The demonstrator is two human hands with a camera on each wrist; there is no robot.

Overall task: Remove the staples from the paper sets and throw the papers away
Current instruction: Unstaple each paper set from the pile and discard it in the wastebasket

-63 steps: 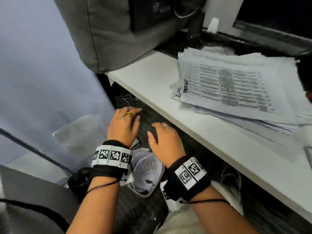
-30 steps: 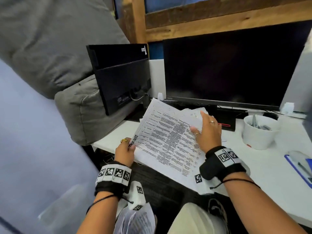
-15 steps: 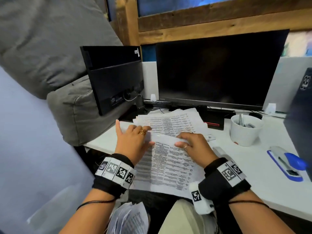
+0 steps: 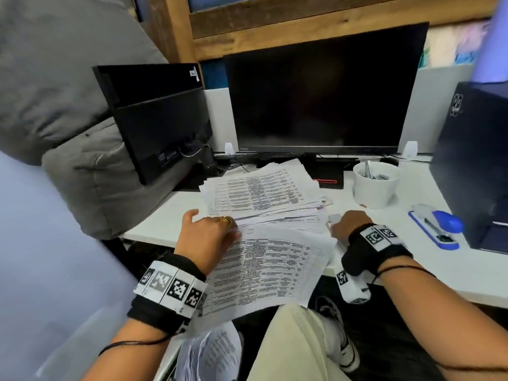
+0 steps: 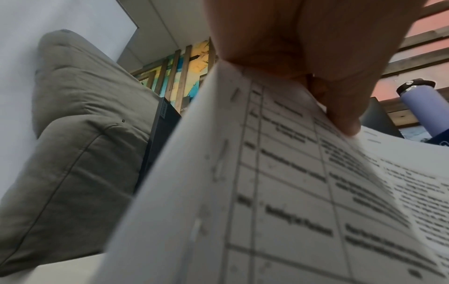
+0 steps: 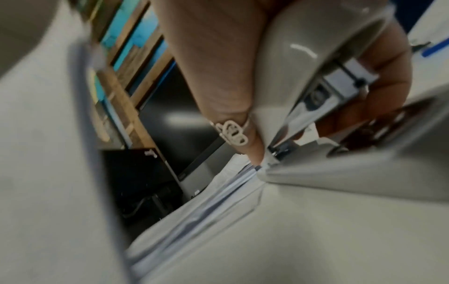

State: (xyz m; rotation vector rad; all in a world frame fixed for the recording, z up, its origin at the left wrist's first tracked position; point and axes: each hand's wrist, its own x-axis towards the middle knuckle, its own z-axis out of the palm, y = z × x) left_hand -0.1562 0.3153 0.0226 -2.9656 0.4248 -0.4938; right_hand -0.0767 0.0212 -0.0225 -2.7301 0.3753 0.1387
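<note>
A stapled paper set point(image 4: 269, 270) with printed tables lies at the white desk's point(image 4: 428, 273) front edge and overhangs it. My left hand point(image 4: 211, 232) pinches its top left corner. In the left wrist view the thumb point(image 5: 340, 111) presses on the paper set point(image 5: 291, 201), and a staple point(image 5: 234, 94) shows along its edge. My right hand point(image 4: 346, 224), to the right of the set, grips a white staple remover point(image 4: 333, 218). The right wrist view shows my fingers point(image 6: 218, 76) curled round the staple remover point(image 6: 303, 63) and its metal jaws. A stack of more paper sets point(image 4: 261, 193) lies behind.
A white cup point(image 4: 375, 185) and a blue stapler point(image 4: 437, 226) sit on the right. Two dark monitors point(image 4: 316, 92) stand at the back, a dark box point(image 4: 472, 166) at far right, a grey cushion point(image 4: 68, 119) on the left. Discarded papers point(image 4: 211, 350) lie below the desk.
Both hands came up from under the desk and took a set off the stack. The right hand has since let go of it, moved right and taken the staple remover.
</note>
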